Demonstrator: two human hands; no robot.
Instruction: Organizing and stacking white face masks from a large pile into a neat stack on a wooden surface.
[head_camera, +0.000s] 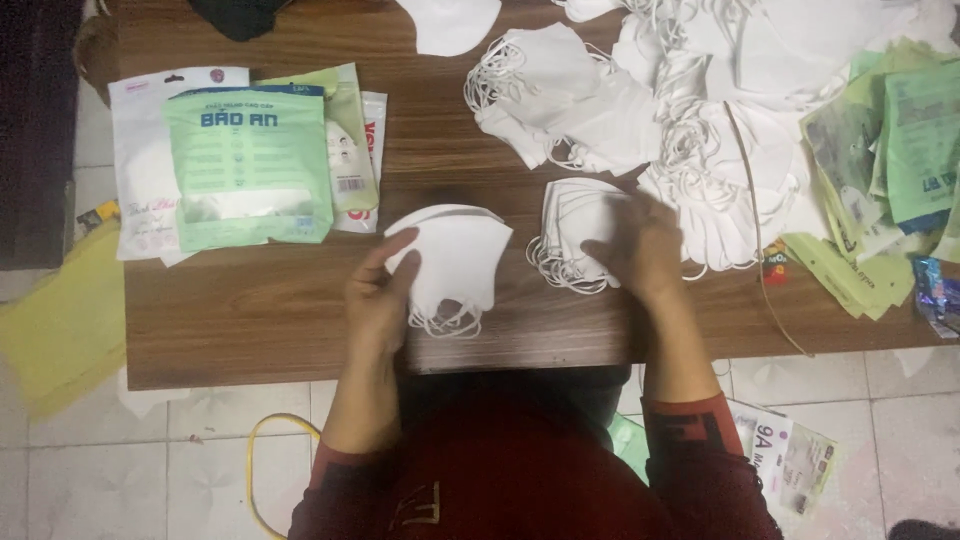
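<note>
Masks in a small white stack (455, 262) sit near the middle of the counter (250, 320), just right of the green and white packets (250, 165), and your left hand (378, 300) pinches the stack's left edge between thumb and fingers. Keep that pinch firm and the edges squared, loops hanging clear. Further right, your right hand (640, 250) lies flat, fingers spread, on a second stack (575, 235) beside the loose heap (700, 120); press lightly so it won't fan out.
</note>
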